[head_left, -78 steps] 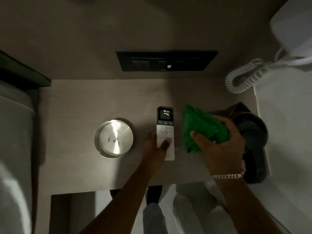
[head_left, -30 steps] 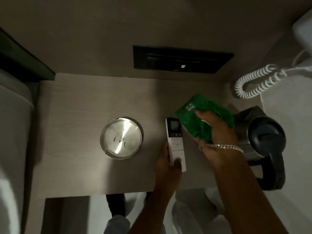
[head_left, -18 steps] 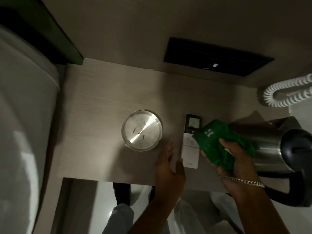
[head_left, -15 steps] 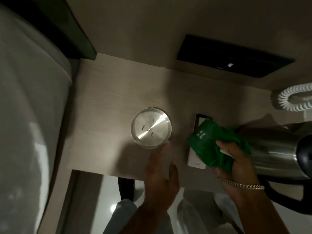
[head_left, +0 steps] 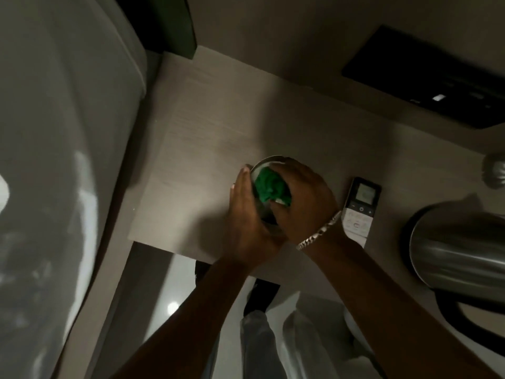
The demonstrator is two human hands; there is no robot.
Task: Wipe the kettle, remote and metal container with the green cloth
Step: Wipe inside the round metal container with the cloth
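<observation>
The round metal container (head_left: 263, 163) stands near the front edge of the wooden table (head_left: 207, 127), mostly hidden under both hands. My left hand (head_left: 246, 214) wraps around its left side. My right hand (head_left: 303, 198) presses the bunched green cloth (head_left: 269, 187) onto the container's top. The white remote (head_left: 360, 209) with a small lit screen lies flat just right of my right wrist, untouched. The steel kettle (head_left: 459, 247) with a black handle stands at the far right, partly cut off by the frame edge.
A black switch panel (head_left: 426, 77) is set in the wall behind the table. A coiled phone cord (head_left: 494, 170) shows at the right edge. A pale rounded surface (head_left: 60, 160) fills the left. My legs and the floor show below the table's front edge.
My left hand left the remote and took hold of the metal container. My right hand carried the green cloth leftward from the kettle and remote onto the container. The view swung left.
</observation>
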